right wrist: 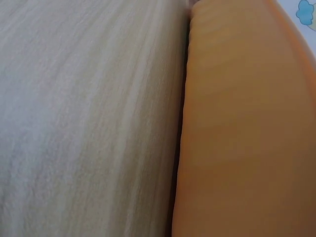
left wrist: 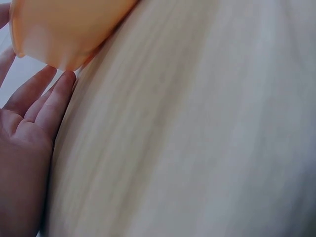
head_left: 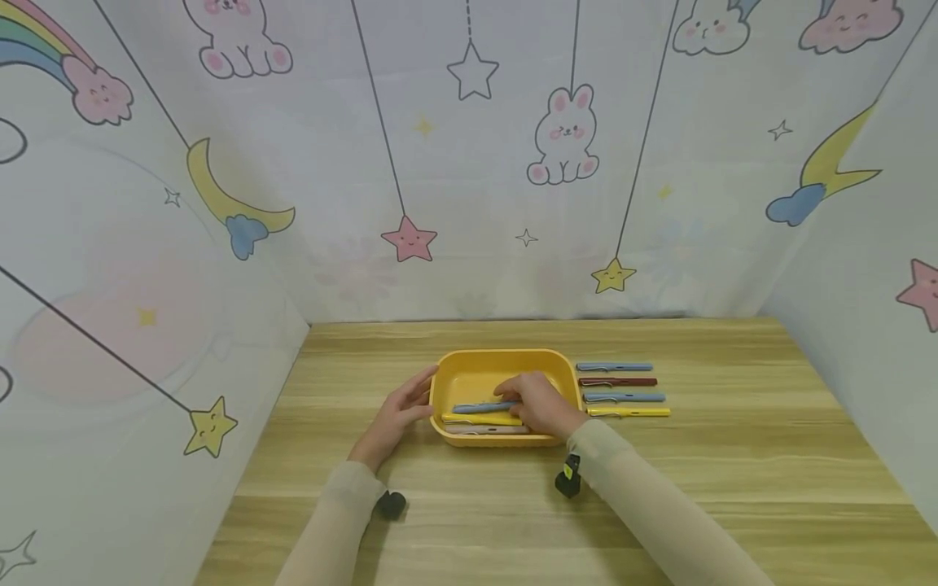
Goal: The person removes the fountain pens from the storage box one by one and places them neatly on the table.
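A yellow rectangular box point(head_left: 506, 440) stands on the table. Inside it, along the near side, lie a blue pen point(head_left: 476, 408), a yellow pen point(head_left: 469, 419) and a pale pinkish pen point(head_left: 476, 430). My right hand point(head_left: 545, 405) reaches over the box's right near corner and pinches the right end of the blue pen, partly covering it. At the box's left end, my left hand point(head_left: 399, 413) touches the outer wall with fairly straight fingers; the left wrist view shows fingertips point(left wrist: 66, 79) against the wall. The right wrist view shows only the box's side point(right wrist: 247, 128) and the tabletop, not the hand.
Right of the box several pens lie in a column: a blue pen point(head_left: 614, 367), a dark red pen point(head_left: 619, 382), another blue pen point(head_left: 625, 397) and a yellow pen point(head_left: 630, 413). The wood-grain table point(head_left: 469, 513) ends at a patterned curtain point(head_left: 484, 187) behind and at the sides.
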A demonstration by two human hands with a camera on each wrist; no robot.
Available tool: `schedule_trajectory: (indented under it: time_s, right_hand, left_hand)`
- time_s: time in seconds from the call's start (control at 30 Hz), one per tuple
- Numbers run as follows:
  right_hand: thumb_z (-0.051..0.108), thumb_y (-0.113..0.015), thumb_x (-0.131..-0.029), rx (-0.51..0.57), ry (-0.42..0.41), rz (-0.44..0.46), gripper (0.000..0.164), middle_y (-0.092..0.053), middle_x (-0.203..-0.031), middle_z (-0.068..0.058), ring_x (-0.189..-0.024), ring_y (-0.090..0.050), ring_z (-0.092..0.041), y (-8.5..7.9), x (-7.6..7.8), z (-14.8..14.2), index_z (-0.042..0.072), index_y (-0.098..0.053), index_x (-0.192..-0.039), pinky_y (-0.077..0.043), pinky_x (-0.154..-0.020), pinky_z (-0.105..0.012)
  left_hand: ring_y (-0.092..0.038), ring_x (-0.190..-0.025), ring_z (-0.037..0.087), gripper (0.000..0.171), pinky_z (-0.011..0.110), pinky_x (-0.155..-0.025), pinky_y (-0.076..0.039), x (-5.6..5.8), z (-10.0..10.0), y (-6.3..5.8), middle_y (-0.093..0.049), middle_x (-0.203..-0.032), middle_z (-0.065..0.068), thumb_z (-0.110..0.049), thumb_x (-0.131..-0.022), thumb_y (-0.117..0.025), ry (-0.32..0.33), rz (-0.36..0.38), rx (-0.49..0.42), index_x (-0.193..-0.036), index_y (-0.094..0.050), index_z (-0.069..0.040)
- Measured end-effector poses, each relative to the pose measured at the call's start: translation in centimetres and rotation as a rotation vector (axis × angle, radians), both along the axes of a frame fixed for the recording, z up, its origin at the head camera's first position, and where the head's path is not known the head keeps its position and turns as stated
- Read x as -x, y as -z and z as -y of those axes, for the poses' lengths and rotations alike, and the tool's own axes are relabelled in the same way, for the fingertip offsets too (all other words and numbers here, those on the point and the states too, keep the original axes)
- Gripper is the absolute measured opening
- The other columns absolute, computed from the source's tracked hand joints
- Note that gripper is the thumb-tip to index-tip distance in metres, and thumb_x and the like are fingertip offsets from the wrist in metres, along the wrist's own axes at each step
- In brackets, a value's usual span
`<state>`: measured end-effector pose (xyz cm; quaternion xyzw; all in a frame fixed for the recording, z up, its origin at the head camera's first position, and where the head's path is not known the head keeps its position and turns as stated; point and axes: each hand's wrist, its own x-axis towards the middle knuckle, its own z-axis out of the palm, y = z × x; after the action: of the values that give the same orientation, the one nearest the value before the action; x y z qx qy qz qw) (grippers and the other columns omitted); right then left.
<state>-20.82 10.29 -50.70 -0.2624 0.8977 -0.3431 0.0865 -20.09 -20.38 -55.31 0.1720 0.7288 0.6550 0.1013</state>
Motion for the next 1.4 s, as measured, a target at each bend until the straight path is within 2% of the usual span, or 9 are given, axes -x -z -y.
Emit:
schedule_trajectory:
  time_s: [0.2,0.43,0.67,0.73,0.97,1.03,1.1,1.3,1.4]
  right_hand:
    - [-0.011,-0.075,-0.089,-0.006,-0.001,-0.027,0.033,-0.079,-0.112,-0.012,-0.098,-0.075,-0.022,0.04,-0.07,-0.02,0.002,-0.078,-0.119,-0.063,-0.08,-0.036]
    - [-0.01,-0.074,-0.09,-0.02,-0.006,-0.034,0.03,-0.079,-0.112,-0.012,-0.086,-0.072,-0.017,0.14,0.07,0.03,0.003,-0.08,-0.117,-0.061,-0.076,-0.035]
    - [-0.005,-0.076,-0.091,-0.075,0.001,-0.075,0.027,-0.078,-0.112,-0.008,-0.106,-0.072,-0.026,0.3,0.31,0.24,0.005,-0.081,-0.116,-0.062,-0.09,-0.044]
    - [-0.005,-0.076,-0.092,-0.075,0.003,-0.09,0.026,-0.078,-0.11,-0.007,-0.104,-0.072,-0.025,0.28,0.29,0.26,0.006,-0.081,-0.115,-0.062,-0.09,-0.044]
    - [-0.003,-0.069,-0.098,-0.002,0.018,-0.037,0.025,-0.078,-0.108,-0.009,-0.061,-0.062,-0.01,0.15,0.08,0.11,0.007,-0.08,-0.118,-0.057,-0.064,-0.031]
    - [-0.003,-0.068,-0.098,0.027,0.025,-0.025,0.026,-0.078,-0.107,-0.01,-0.054,-0.06,-0.009,0.14,0.02,0.09,0.006,-0.08,-0.119,-0.056,-0.06,-0.029]
    - [-0.003,-0.068,-0.098,0.048,0.033,-0.033,0.026,-0.079,-0.106,-0.011,-0.058,-0.064,-0.01,0.1,-0.04,0.06,0.006,-0.08,-0.119,-0.058,-0.062,-0.03]
    - [0.002,-0.075,-0.095,0.071,0.075,-0.066,0.026,-0.079,-0.115,-0.007,-0.1,-0.076,-0.019,-0.07,-0.22,-0.1,0.009,-0.081,-0.119,-0.063,-0.086,-0.037]
    - [0.002,-0.077,-0.093,0.095,0.097,-0.066,0.026,-0.079,-0.116,-0.008,-0.104,-0.076,-0.024,-0.26,-0.3,-0.15,0.008,-0.081,-0.118,-0.063,-0.088,-0.039]
  left_hand:
    - [-0.041,-0.15,0.039,0.067,0.038,-0.12,-0.038,0.0,-0.02,-0.02,-0.039,-0.166,0.018,-0.006,-0.101,-0.064,0.006,0.001,-0.001,-0.163,-0.04,-0.013]
    - [-0.04,-0.151,0.038,0.067,0.052,-0.122,-0.032,0.01,0.01,0.05,-0.039,-0.166,0.016,-0.006,-0.101,-0.064,0.005,0.001,-0.01,-0.163,-0.041,-0.015]
    - [-0.041,-0.151,0.036,0.067,0.049,-0.122,-0.033,0.05,0.07,0.12,-0.039,-0.166,0.014,-0.007,-0.101,-0.065,0.002,0.008,-0.012,-0.163,-0.041,-0.016]
    - [-0.041,-0.151,0.036,0.067,0.047,-0.122,-0.034,0.03,0.07,0.13,-0.039,-0.166,0.014,-0.008,-0.101,-0.066,0.004,0.006,-0.011,-0.163,-0.041,-0.017]
    - [-0.041,-0.15,0.037,0.068,0.045,-0.122,-0.035,0.01,0.13,0.26,-0.038,-0.167,0.014,-0.008,-0.101,-0.066,0.014,0.004,-0.017,-0.164,-0.04,-0.017]
    - [-0.041,-0.15,0.037,0.068,0.044,-0.122,-0.036,0.05,0.13,0.33,-0.039,-0.167,0.014,-0.008,-0.101,-0.066,0.016,-0.001,-0.019,-0.164,-0.04,-0.017]
    - [-0.041,-0.151,0.037,0.068,0.045,-0.122,-0.036,0.04,0.14,0.33,-0.039,-0.167,0.014,-0.009,-0.101,-0.066,0.016,-0.004,-0.017,-0.163,-0.04,-0.017]
    - [-0.041,-0.151,0.036,0.068,0.047,-0.122,-0.035,0.09,0.12,0.29,-0.04,-0.166,0.014,-0.009,-0.101,-0.066,0.016,-0.006,-0.017,-0.163,-0.041,-0.018]
    - [-0.041,-0.151,0.037,0.068,0.046,-0.122,-0.035,0.1,0.1,0.25,-0.04,-0.166,0.014,-0.008,-0.101,-0.066,0.016,-0.007,-0.018,-0.163,-0.041,-0.017]
